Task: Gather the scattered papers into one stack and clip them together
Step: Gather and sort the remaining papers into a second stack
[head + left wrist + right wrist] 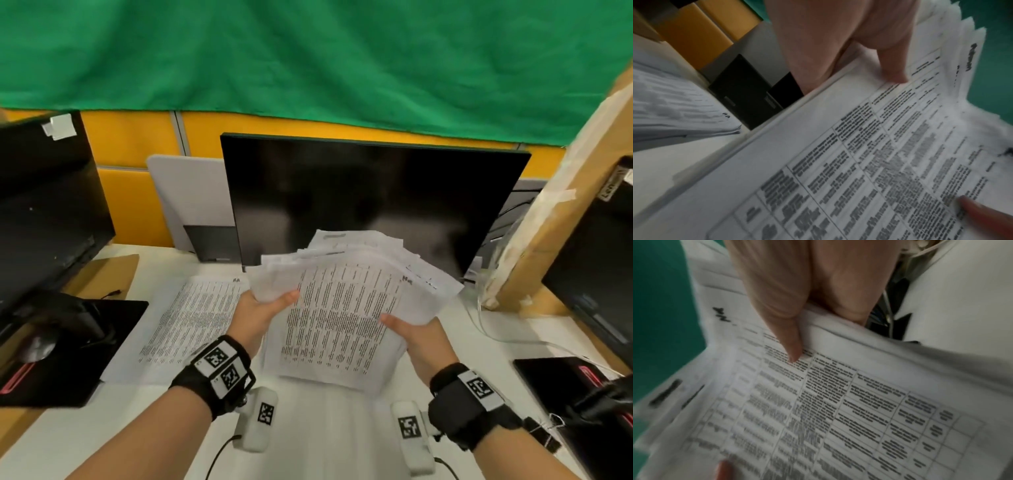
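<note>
Head view: both hands hold a ragged bundle of papers (346, 305) above the middle of the white bench (342, 445), in front of the dark monitor (370, 202). The left hand (263, 310) pinches the bundle's left edge, thumb on top. The right hand (412, 334) pinches the lower right edge the same way. The sheets are fanned, with corners sticking out at the far end, so the bundle is not squared. At least 1 further printed sheet (195, 318) lies flat on the bench toward its left side, beside a black mouse pad (68, 353). Judgement: gathering is well advanced but incomplete; that sheet remains to be added, the edges remain to be aligned, and clipping is not yet done. No clip is visible in any view. No container is visible either; a cardboard box (561, 219) leans at the right edge of the bench and its contents cannot be seen.

Left wrist view: the left thumb presses on the top printed page, with the offset sheet edges stepped beyond it. The loose sheet on the bench shows at left.

Right wrist view: the right thumb bears down on the top page, with the fingers curled under the bundle. The picture is blurred and the text is unreadable.
</note>
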The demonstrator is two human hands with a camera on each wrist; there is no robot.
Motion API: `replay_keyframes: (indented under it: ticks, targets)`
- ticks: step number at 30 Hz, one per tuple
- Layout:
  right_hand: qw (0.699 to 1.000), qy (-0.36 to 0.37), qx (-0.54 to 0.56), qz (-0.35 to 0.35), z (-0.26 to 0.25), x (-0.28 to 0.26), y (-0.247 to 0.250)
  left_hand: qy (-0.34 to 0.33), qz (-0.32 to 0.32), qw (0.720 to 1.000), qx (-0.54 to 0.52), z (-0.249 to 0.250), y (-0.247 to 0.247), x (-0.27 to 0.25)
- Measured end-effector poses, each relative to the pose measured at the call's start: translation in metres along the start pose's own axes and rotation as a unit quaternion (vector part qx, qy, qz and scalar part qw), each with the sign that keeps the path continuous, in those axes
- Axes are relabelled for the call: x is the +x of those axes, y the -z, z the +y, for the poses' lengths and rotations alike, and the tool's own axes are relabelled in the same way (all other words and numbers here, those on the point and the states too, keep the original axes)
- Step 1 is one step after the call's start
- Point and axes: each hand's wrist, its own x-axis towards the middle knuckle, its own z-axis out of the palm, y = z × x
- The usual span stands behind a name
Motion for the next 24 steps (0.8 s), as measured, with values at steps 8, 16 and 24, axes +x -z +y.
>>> replay_keyframes:
  ticks: [8,16,24]
  targets:
    - [0.994,0.058,-0.064,-0.065,-0.033,-0.004,0.005,-0.038,-0.082,0.993,0.074,0.009,0.007,-0.002]
    - [0.997,0.049,-0.06,-0.023,-0.032,-0.002,-0.014,-0.041,-0.012,0.999,0.029,0.002,-0.001,0.001]
    - [0.986,0.147,-0.076,0.0,-0.047,-0.008,-0.022,-0.038,-0.012,0.998,0.043,-0.006,0.004,-0.004]
